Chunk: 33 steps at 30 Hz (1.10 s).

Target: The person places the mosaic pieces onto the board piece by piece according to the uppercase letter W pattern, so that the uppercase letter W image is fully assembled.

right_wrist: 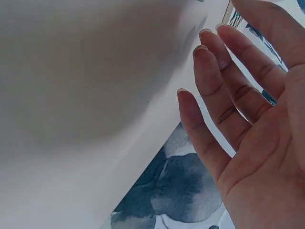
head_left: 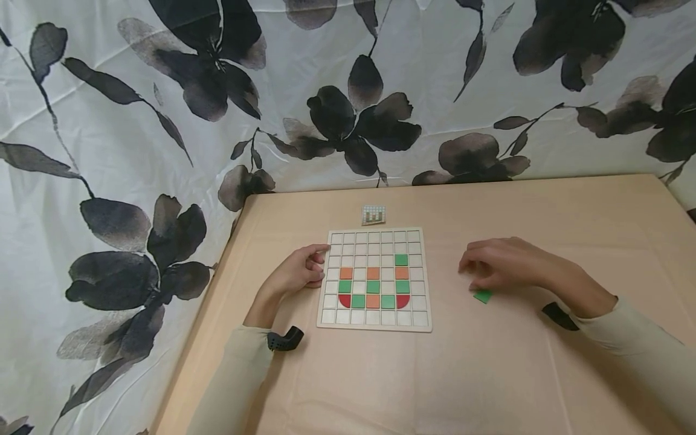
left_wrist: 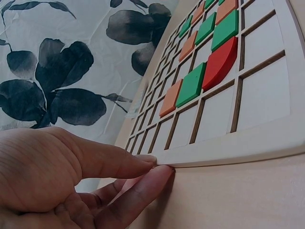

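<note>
A white grid board (head_left: 331, 317) lies on the table, with green, orange and red tiles in its squares. At the board's left edge, my left hand (head_left: 298, 270) pinches the rim; the left wrist view shows the thumb (left_wrist: 119, 162) on top and a finger against the side. To the right of the board, my right hand (head_left: 505, 263) hovers over the table with loosely bent fingers (right_wrist: 214, 90) and nothing held. A loose green tile (head_left: 482, 296) lies just below its thumb in the head view. One red rounded tile (left_wrist: 221, 64) sits in the board's lower row.
Behind the board stands a small card (head_left: 373, 214) with a printed grid pattern. The wooden table (head_left: 489, 374) ends at a floral cloth (head_left: 304, 78) at the back and left. A dark band (head_left: 285, 339) is on the left wrist.
</note>
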Motion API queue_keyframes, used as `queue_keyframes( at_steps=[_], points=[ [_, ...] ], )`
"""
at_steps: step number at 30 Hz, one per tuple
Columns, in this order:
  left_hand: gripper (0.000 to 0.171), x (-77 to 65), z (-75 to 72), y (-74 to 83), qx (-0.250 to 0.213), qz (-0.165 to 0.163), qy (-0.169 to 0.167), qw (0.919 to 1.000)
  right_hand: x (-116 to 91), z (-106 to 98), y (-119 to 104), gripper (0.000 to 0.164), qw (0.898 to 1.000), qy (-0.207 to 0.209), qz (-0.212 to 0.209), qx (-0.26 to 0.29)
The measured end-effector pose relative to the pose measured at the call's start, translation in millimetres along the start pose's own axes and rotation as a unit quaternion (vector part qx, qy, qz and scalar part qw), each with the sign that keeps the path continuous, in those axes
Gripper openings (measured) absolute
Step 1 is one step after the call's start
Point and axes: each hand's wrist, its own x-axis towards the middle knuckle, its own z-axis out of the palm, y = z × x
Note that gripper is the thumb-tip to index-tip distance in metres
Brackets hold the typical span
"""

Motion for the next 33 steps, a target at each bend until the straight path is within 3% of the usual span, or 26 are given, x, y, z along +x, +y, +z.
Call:
queue_keyframes(
  at_steps=[9, 15, 33],
  points=[
    [0.063, 1.5, 1.2, -2.4, -0.006, -0.001, 0.0, 1.0, -23, 7, 1, 0.028, 1.0, -0.002, 0.021, 0.011],
    [0.063, 1.5, 0.8, -2.6, -0.007, 0.001, 0.001, 1.0, -34, 16, 0, 0.028, 1.0, 0.026, 0.013, 0.005],
    [0.064, 2.1, 1.4, -2.1, -0.002, 0.007, -0.001, 1.0, -40, 27, -4, 0.027, 0.995, 0.096, -0.027, -0.014]
  ],
)
